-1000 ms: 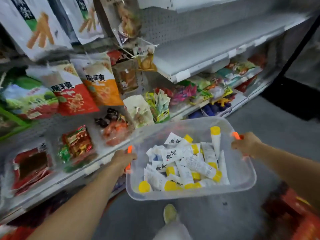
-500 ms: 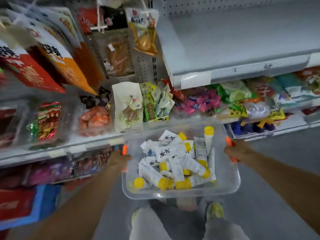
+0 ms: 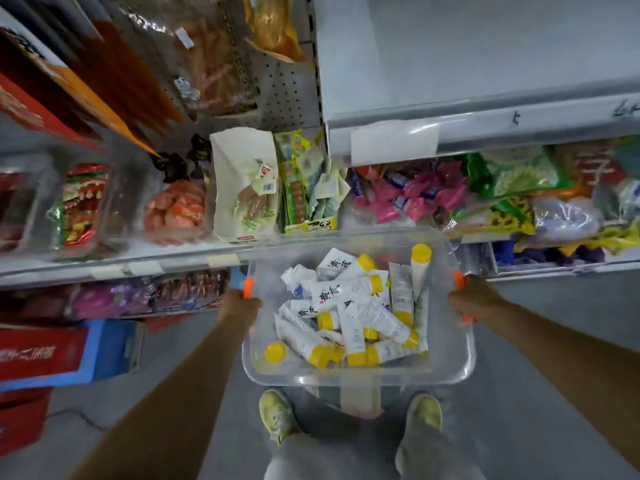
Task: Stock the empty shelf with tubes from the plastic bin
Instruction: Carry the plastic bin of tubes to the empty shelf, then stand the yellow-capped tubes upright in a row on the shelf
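Note:
A clear plastic bin (image 3: pixel 450 355) hangs in front of me at waist height, carried between both hands. Several white tubes with yellow caps (image 3: pixel 349 306) lie jumbled inside it. My left hand (image 3: pixel 240 308) grips the bin's left edge at an orange handle clip. My right hand (image 3: pixel 472 299) grips the right edge at the other orange clip. The empty grey shelf (image 3: pixel 467 64) is above and beyond the bin, at the upper right, with a blank label strip along its front lip.
Snack packets (image 3: pixel 246 188) fill the shelf just behind the bin, and bags hang from pegboard at the upper left. Coloured packs (image 3: pixel 426 192) crowd the shelf under the empty one. A red and blue box (image 3: pixel 59 351) sits on the floor at the left. My shoes (image 3: pixel 277 415) stand on grey floor.
I have turned to face the shelves and come closer. The empty shelf now sits larger, right above the bin. Both hands keep hold of the bin.

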`<control>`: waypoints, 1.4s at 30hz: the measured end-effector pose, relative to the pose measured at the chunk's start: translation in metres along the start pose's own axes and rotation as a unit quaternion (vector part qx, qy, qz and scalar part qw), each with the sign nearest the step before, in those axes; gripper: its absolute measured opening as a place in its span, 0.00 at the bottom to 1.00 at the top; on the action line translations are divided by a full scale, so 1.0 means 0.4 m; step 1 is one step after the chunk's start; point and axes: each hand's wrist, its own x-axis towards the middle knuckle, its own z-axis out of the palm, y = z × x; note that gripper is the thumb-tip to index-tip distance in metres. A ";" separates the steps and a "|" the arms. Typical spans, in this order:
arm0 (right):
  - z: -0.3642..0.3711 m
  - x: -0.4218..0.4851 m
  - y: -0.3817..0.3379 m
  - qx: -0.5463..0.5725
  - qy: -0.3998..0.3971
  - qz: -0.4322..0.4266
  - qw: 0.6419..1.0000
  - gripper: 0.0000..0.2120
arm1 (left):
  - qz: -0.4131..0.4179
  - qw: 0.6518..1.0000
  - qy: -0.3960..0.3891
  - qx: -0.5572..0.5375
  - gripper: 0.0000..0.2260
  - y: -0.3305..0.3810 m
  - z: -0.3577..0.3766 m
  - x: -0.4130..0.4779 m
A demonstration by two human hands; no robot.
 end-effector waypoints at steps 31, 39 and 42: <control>0.198 -0.145 -0.023 -0.089 -0.065 -0.107 0.988 0.19 | 0.281 0.951 -0.096 0.089 0.10 0.113 0.223 -0.064; -0.052 -0.242 -0.095 0.316 -0.224 -0.017 0.922 0.16 | 0.177 0.951 -0.077 -0.242 0.06 0.207 0.081 -0.284; -0.145 -0.300 -0.118 0.341 -0.274 -0.051 0.898 0.17 | 0.147 0.929 -0.061 -0.335 0.07 0.230 0.011 -0.377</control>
